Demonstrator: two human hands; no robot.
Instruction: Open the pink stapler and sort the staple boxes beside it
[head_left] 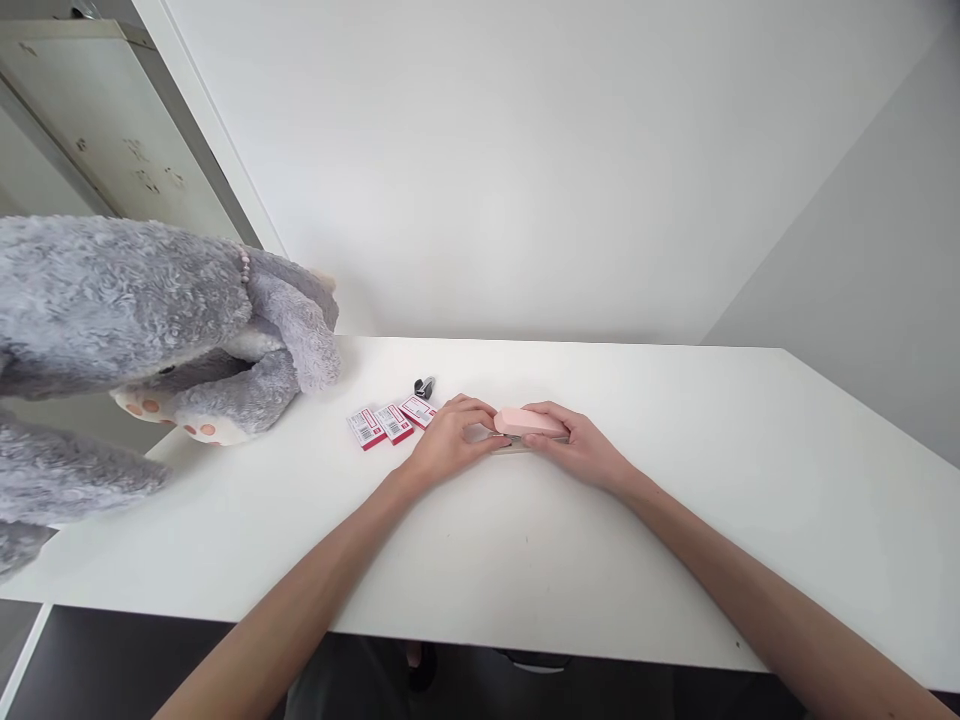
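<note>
A pink stapler (531,422) lies low over the white table in front of me, with its pale base just showing under the upper part. My right hand (574,440) is closed round its right end, thumb on the near side and fingers over the far side. At its left end, my left hand (454,440) has the thumb and fingers curled against the stapler; what lies between those fingertips is partly hidden. Left of that hand are small red-and-white boxes with barcodes (394,422), and a small black-and-metal item (424,387) like a staple remover stands behind them.
A big grey plush toy (150,310) leans over the left side of the table (480,560). Behind the table rises a white wall (525,180), and a pale metal cabinet (112,130) stands at the far left. The table's front edge is close to me.
</note>
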